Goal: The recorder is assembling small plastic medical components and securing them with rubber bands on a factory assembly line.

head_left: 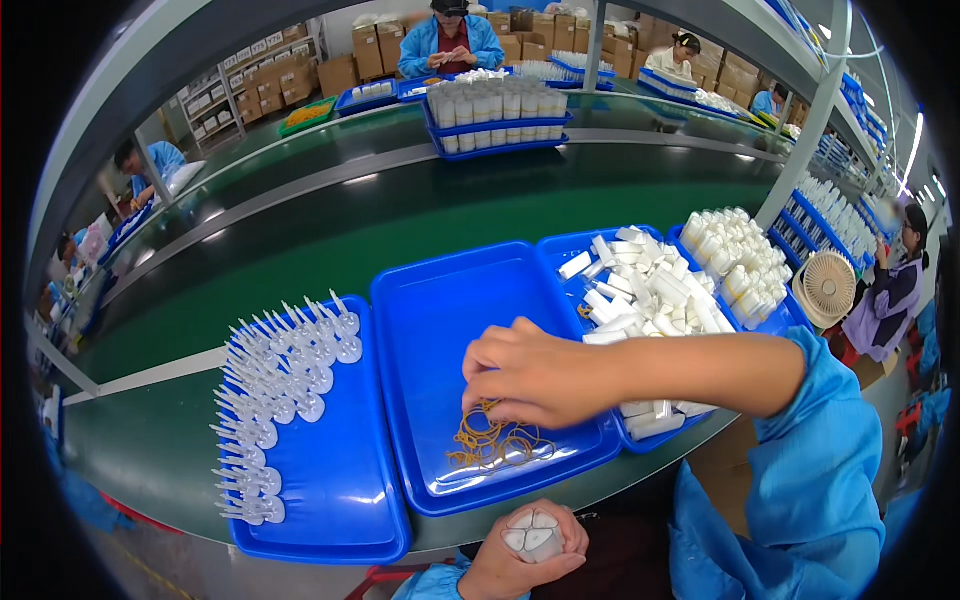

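Note:
Near the lower edge, my left hand [525, 560] wraps around a round bundle of white wedge-ended pieces [533, 535], held with their ends facing up. My right hand [530, 375] reaches over the middle blue tray [430, 285], its fingers curled down and pinched at the pile of tan rubber bands [490, 445]. The fingertips are partly hidden, and the band between them shows only in part. Loose white oblong pieces [660, 290] fill another blue tray just right of that hand, some under the forearm.
On the left, a blue tray [350, 500] carries rows of clear pieces with thin upright stems [270, 400]. White cylindrical bundles [735, 260] stand at the right beside a small fan [828, 285]. Beyond the green belt [400, 205] are stacked trays [495, 120] and several people working.

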`<state>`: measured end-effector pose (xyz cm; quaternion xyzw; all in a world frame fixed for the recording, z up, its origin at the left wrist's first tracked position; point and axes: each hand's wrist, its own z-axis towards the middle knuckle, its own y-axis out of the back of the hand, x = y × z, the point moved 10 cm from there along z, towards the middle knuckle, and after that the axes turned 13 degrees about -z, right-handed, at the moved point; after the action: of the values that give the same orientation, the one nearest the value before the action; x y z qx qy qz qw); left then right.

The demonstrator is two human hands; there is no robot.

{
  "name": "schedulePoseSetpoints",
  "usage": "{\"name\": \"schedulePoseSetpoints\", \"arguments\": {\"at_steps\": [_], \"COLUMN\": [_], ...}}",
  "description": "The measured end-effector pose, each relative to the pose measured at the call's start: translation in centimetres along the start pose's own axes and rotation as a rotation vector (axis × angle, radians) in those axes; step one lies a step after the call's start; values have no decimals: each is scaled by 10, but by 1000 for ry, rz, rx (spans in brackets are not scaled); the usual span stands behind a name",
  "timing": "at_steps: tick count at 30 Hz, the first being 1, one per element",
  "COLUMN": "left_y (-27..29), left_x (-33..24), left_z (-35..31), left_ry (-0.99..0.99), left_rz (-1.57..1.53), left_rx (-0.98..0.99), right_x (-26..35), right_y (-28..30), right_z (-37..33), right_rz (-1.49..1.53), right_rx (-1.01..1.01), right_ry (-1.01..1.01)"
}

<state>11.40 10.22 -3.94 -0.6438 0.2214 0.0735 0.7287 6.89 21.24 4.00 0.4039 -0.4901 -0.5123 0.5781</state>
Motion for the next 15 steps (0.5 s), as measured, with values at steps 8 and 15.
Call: {"name": "schedulePoseSetpoints", "arguments": {"at_steps": [8, 15], "left_y": [10, 26], "left_x": [-23, -66], "left_z": [-11, -20], "left_ry": [-39, -321], "left_rz": [209, 361], "left_rx": [-148, -388], "right_x": [-29, -44], "right_y": [-67, -9], "right_z": [22, 15], "right_rz": [-219, -153], "right_rx": [302, 36], "right_ry": [104, -76]}}
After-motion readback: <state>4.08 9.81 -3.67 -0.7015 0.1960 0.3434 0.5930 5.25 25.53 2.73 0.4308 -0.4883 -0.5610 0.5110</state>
